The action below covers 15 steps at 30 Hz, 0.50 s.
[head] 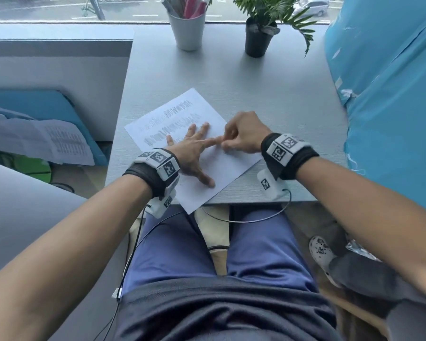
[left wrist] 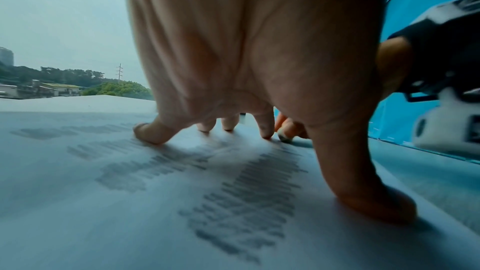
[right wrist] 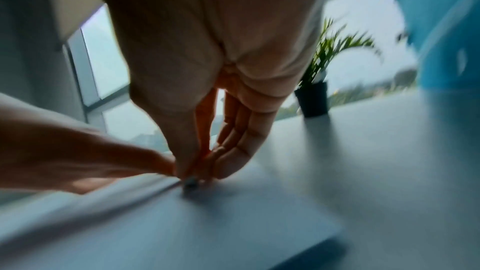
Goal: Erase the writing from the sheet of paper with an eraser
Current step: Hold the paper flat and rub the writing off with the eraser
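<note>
A white sheet of paper [head: 207, 173] with rows of grey pencil writing [head: 180, 112] lies askew on the grey table [head: 268, 94]. My left hand [head: 192, 153] presses flat on the sheet, fingers spread, its fingertips [left wrist: 149, 137] on the writing [left wrist: 241, 202]. My right hand [head: 244, 137] is just right of the left index finger and pinches a small dark-tipped eraser [right wrist: 190, 183] against the paper [right wrist: 207, 223]. The same eraser [left wrist: 285, 138] shows beyond my left fingers in the left wrist view. The right wrist view is blurred.
A grey cup of pens [head: 187, 28] and a potted plant [head: 260, 38] stand at the table's far edge by the window. A blue plastic-wrapped object [head: 391, 107] borders the table's right side. Papers [head: 57, 141] lie to the left, off the table.
</note>
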{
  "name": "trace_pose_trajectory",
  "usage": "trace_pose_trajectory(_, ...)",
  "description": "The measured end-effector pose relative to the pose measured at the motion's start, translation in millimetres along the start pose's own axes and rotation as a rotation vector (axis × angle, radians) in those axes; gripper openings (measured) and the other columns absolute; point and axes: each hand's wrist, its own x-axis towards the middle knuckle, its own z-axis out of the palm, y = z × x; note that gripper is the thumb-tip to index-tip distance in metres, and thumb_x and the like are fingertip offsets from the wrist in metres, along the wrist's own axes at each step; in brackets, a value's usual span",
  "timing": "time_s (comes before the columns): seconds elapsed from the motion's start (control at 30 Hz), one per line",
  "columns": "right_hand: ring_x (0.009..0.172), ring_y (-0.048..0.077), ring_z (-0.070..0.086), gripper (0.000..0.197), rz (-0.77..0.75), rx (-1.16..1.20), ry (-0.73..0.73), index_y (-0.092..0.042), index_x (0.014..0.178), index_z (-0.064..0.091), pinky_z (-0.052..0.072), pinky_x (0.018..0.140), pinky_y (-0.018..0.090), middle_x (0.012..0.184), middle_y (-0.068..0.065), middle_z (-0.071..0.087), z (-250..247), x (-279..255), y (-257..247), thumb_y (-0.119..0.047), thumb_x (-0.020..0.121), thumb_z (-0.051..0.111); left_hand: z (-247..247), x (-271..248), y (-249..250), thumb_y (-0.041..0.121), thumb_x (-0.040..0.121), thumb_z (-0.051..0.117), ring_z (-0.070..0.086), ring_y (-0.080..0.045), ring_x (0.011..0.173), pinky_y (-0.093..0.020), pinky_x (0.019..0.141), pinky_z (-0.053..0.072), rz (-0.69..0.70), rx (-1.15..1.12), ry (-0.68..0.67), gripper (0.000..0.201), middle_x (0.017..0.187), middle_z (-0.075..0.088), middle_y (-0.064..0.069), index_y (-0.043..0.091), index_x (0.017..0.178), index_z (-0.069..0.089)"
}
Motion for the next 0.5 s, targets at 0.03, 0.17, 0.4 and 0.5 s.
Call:
trace_pose_trajectory(0.03, 0.073, 0.013, 0.066, 0.007, 0.02, -0.003, 0.054, -0.014, 0.081, 0.078, 0.053, 0.066, 0.022, 0.076, 0.001, 0.07, -3, 3, 2, -0.018, 0.075, 0.077, 0, 0, 2, 0.065, 0.055, 0.087, -0.026, -0.023, 0.149, -0.082, 0.105, 0.001, -0.006, -0.008, 0.005, 0.132, 0.163, -0.027, 0.007, 0.051, 0.155, 0.001)
trace_pose_trajectory(0.17, 0.072, 0.014, 0.064, 0.006, -0.068, 0.002, -0.026, -0.011, 0.08, 0.077, 0.054, 0.067, 0.023, 0.077, 0.0, 0.067, 23, -14, -17, -0.011, 0.075, 0.073, -1, -1, 4, 0.065, 0.054, 0.087, -0.025, -0.02, 0.15, -0.081, 0.106, 0.0, -0.033, -0.013, -0.002, 0.133, 0.162, -0.028, 0.009, 0.045, 0.157, 0.005)
trace_pose_trajectory(0.4, 0.072, 0.016, 0.067, 0.007, 0.057, 0.014, 0.144, -0.01, 0.079, 0.076, 0.052, 0.067, 0.022, 0.078, 0.004, 0.072, -5, 5, 10, -0.015, 0.073, 0.076, 2, 0, 20, 0.066, 0.054, 0.087, -0.022, -0.025, 0.151, -0.086, 0.1, 0.008, -0.147, -0.041, 0.025, 0.135, 0.163, -0.027, 0.006, 0.05, 0.155, -0.001)
trace_pose_trajectory(0.5, 0.069, 0.013, 0.067, 0.005, -0.07, 0.015, -0.085, -0.012, 0.077, 0.075, 0.056, 0.065, 0.025, 0.074, 0.0, 0.07, 15, -18, -8, -0.013, 0.074, 0.078, 4, 2, 23, 0.068, 0.054, 0.085, -0.024, -0.026, 0.15, -0.085, 0.101, 0.006, -0.16, -0.047, 0.023, 0.134, 0.162, -0.029, 0.006, 0.046, 0.156, 0.001)
